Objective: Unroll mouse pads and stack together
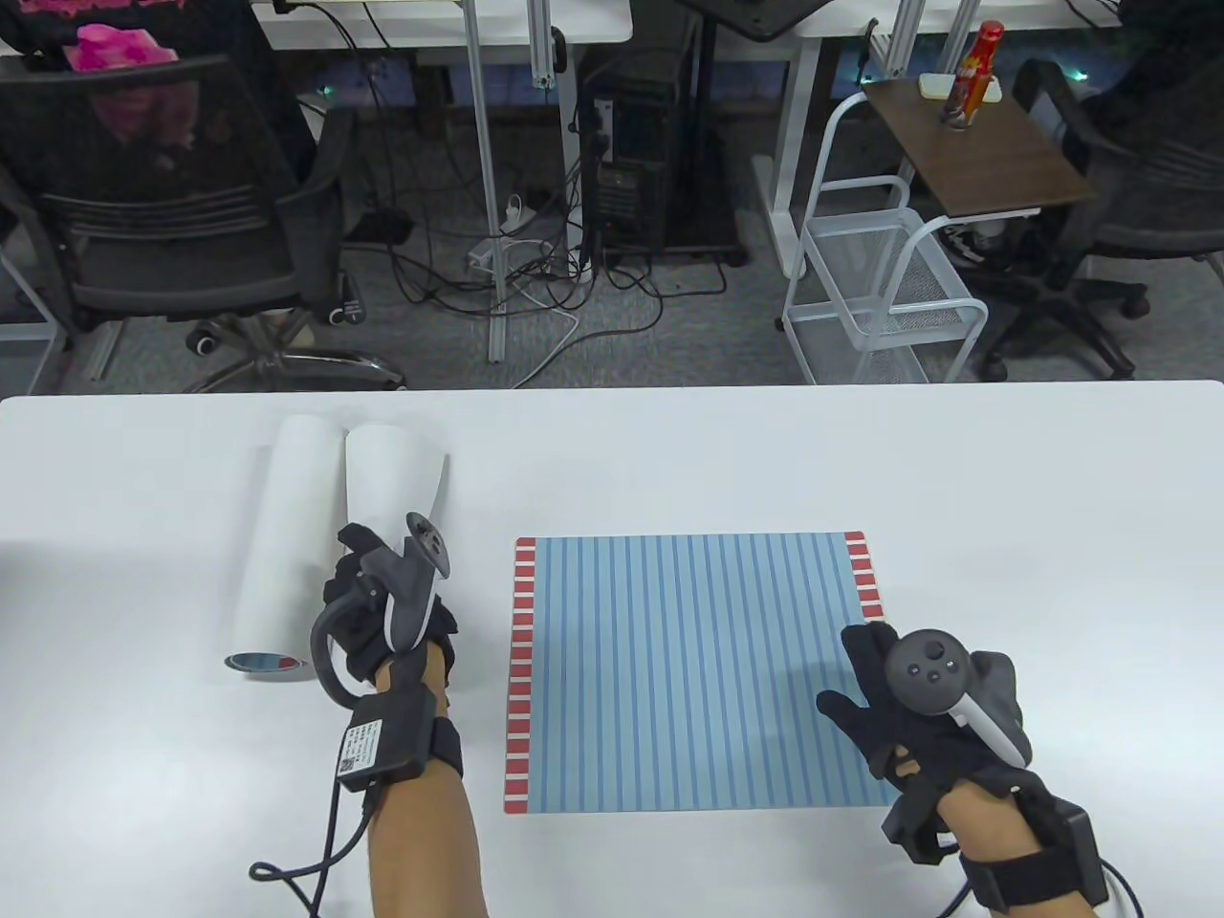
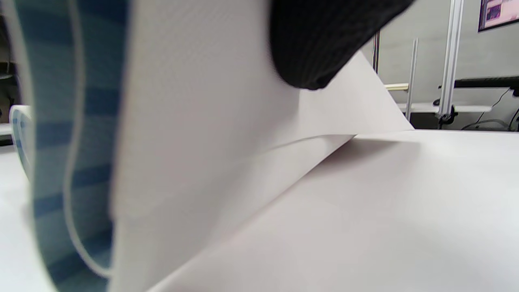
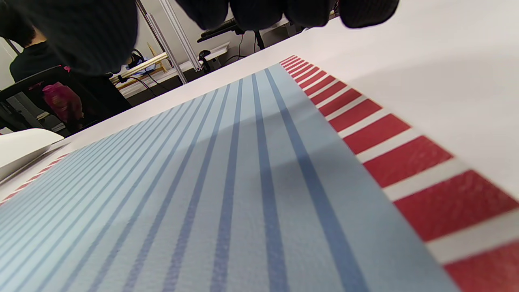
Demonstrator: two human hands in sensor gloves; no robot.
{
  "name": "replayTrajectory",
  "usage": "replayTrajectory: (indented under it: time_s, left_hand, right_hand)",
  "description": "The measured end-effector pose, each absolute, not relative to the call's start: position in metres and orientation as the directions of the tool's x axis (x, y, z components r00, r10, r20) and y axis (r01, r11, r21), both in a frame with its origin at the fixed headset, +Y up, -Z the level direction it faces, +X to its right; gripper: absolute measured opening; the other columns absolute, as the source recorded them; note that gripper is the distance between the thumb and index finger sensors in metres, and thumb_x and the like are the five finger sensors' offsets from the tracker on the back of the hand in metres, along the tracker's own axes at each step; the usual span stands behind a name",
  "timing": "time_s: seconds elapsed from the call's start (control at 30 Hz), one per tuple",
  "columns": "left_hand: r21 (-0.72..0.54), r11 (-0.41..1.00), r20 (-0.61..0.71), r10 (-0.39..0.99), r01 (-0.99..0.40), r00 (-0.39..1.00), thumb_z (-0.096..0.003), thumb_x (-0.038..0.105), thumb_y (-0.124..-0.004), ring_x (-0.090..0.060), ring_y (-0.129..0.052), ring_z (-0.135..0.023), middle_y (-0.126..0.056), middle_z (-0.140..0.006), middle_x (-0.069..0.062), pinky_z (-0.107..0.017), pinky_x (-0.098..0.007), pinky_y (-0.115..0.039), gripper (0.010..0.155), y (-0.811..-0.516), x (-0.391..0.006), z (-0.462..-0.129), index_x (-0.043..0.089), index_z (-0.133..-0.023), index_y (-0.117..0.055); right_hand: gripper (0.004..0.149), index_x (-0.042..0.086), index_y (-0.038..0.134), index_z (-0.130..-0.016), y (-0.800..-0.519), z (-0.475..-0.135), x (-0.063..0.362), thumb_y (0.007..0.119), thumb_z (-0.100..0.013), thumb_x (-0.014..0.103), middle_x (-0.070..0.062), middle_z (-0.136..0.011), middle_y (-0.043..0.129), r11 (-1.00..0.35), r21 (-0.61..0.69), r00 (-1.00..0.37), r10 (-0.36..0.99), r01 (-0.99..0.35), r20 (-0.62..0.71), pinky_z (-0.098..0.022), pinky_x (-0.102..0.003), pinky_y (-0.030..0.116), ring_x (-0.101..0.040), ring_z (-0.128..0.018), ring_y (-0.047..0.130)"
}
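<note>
A blue-striped mouse pad point(image 1: 688, 669) with red-and-white end bands lies flat in the middle of the table. Two rolled pads lie at the left, white backs outward: a tight roll point(image 1: 282, 535) and a looser roll point(image 1: 387, 478) beside it. My left hand point(image 1: 359, 569) grips the near end of the looser roll. In the left wrist view a fingertip point(image 2: 320, 44) presses its white back point(image 2: 194, 121), its blue-striped inside point(image 2: 56, 162) shows, and its loose edge stands off the table. My right hand point(image 1: 865, 669) is spread open over the flat pad's near right corner point(image 3: 243, 182).
The white table point(image 1: 1052, 535) runs to its far edge, with office chairs, a wire trolley point(image 1: 889, 287) and cables on the floor beyond. The tight roll's end point(image 2: 18, 129) shows at the left of the left wrist view.
</note>
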State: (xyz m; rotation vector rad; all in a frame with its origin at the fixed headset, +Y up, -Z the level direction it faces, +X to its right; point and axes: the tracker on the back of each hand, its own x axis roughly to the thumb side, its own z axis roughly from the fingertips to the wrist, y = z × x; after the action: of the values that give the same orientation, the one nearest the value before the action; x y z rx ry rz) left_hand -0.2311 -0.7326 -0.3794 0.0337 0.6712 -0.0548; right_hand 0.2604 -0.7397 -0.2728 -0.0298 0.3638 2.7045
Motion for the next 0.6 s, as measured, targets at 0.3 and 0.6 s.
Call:
replayTrajectory:
  time_s: [0.3, 0.6]
  left_hand:
    - [0.170, 0.980, -0.504, 0.174, -0.101, 0.846, -0.0394, 0.034, -0.085, -0.034, -0.100, -0.057, -0.084, -0.088, -0.004, -0.038, -0.040, -0.092, 0.072, -0.711, -0.210, -0.350, 0.022, -0.103, -0.054]
    - [0.239, 0.857, -0.311, 0.513, -0.456, 0.800, -0.0398, 0.034, -0.084, -0.034, -0.099, -0.058, -0.083, -0.088, -0.005, -0.039, -0.041, -0.091, 0.072, -0.701, -0.178, -0.307, 0.021, -0.103, -0.053]
  right_hand:
    - [0.076, 0.029, 0.041, -0.101, -0.740, -0.272, 0.261, 0.075, -0.038, 0.055, -0.005, -0.112, 0.030, -0.880, 0.248, -0.914, 0.399, -0.405, -0.074, -0.073, -0.060, 0.041, -0.037, -0.102, 0.033]
    - [0.076, 0.029, 0.041, -0.101, -0.740, -0.271, 0.261, 0.074, -0.038, 0.055, -0.005, -0.112, 0.031, -0.864, 0.256, -0.900, 0.428, -0.434, -0.082, -0.072, -0.059, 0.042, -0.038, -0.102, 0.034]
